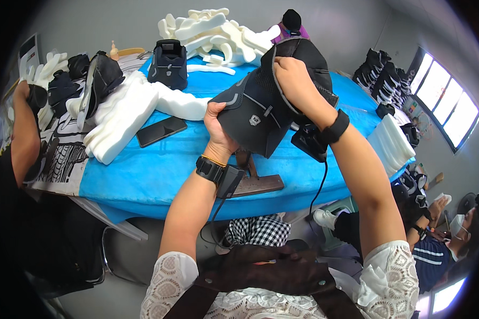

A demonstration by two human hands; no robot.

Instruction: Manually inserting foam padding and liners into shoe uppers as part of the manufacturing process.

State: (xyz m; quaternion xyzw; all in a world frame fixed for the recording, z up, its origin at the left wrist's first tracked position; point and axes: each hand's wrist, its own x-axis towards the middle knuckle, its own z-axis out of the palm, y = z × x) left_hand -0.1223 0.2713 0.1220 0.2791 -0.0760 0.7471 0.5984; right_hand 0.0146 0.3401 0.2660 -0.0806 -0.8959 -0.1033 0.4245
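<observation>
A black shoe upper (247,114) with grey trim and a small badge is held up in front of me, over the near side of the blue-covered table (197,186). My left hand (218,130) grips its left end, thumb on top and the other fingers hidden underneath. At the padded opening, my right hand (295,80) is closed on the collar edge, some fingertips out of sight inside. Below the upper stands a brown stand (255,185) with a flat base, partly covered by it. Both wrists wear black bands with small boxes and cables.
White foam strips (122,114) lie left, beside a black phone (161,132). Another dark shoe upper (168,66) stands behind them, near a foam heap (213,34). A foam stack (391,143) sits right. A person's arm (25,138) is at left; a masked person (442,250) sits right.
</observation>
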